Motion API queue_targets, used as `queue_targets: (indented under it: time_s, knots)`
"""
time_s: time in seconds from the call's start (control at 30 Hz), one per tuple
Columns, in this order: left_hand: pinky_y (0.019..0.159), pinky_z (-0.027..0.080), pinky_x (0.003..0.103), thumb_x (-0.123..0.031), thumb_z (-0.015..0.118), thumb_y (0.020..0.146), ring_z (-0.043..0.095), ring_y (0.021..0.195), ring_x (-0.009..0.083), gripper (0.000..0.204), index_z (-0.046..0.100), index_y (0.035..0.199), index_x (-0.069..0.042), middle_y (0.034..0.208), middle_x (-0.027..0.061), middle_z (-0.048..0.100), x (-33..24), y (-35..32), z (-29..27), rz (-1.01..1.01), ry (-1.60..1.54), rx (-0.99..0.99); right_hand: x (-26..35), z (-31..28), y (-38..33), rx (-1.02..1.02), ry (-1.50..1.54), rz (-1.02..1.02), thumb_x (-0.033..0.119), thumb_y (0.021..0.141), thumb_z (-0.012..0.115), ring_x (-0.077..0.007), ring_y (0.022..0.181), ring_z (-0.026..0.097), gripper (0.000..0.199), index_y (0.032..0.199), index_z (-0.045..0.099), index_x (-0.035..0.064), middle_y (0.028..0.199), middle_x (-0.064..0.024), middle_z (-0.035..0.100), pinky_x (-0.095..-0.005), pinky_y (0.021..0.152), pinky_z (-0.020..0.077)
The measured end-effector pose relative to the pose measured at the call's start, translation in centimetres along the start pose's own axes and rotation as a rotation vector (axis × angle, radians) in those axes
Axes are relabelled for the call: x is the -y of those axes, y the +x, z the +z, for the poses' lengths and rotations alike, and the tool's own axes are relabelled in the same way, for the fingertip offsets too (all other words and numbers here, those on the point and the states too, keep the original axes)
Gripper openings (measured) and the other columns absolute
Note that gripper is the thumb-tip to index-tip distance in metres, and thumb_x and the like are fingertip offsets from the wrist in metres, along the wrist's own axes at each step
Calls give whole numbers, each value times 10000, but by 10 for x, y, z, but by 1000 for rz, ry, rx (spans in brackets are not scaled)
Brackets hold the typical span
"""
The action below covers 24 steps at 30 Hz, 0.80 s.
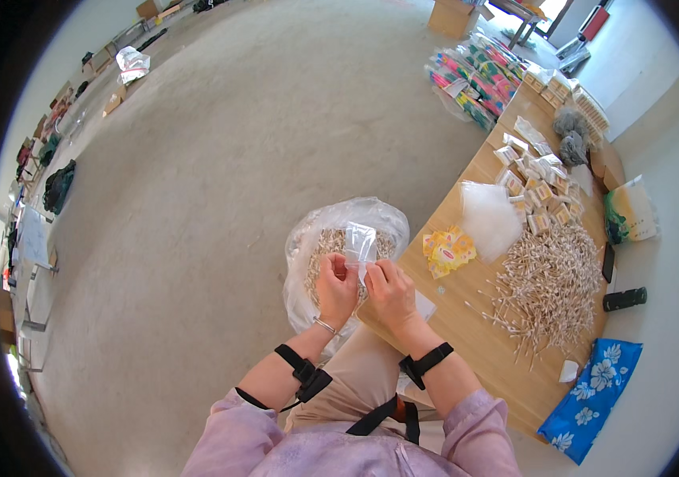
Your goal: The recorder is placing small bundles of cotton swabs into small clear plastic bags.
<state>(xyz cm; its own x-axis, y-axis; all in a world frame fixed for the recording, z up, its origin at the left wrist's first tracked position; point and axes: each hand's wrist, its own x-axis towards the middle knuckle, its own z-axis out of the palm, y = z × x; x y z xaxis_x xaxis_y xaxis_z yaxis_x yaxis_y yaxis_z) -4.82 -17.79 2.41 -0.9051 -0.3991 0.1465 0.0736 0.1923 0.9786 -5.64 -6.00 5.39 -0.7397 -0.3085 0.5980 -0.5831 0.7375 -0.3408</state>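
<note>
A small clear plastic bag [361, 238] is pinched at its near edge between my two hands. My left hand [337, 292] has thumb and fingers closed on the bag's left corner. On the right side of that edge, my right hand [390, 294] closes its fingertips. Below the hands, a large translucent plastic sack [299, 280] stands open, full of loose cotton swabs [325, 246]. On the wooden table [466, 322] to my right lies a big heap of cotton swabs [550, 274]. Yellow printed cards [448, 250] and a stack of clear bags [489, 220] lie nearer to my right hand.
Filled small packets [542, 195] lie farther along the table. A blue flowered cloth [594, 393], a black cylinder [624, 299] and a green-and-cream package [630, 211] line the wall side. Colourful wrapped bundles [478, 78] and a cardboard box [452, 19] stand beyond the table.
</note>
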Motion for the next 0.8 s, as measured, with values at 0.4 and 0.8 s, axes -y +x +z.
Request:
queue_targets:
  time_s: [0.4, 0.8]
  knots:
    - [572, 459, 225, -89, 654, 854, 553, 626, 88, 208, 469, 935, -35, 734, 26, 558, 5, 3, 3, -96, -186, -43, -5, 16, 3, 37, 418, 536, 66, 782, 645, -304, 689, 606, 87, 832, 580, 37, 739, -126, 595, -394, 601, 487]
    - [632, 519, 244, -193, 624, 900, 602, 713, 103, 148, 572, 895, -55, 788, 34, 620, 40, 24, -8, -625, -512, 73, -45, 38, 25, 183, 173, 302, 121, 799, 609, -288, 769, 612, 54, 771, 582, 84, 773, -76, 620, -400, 655, 490]
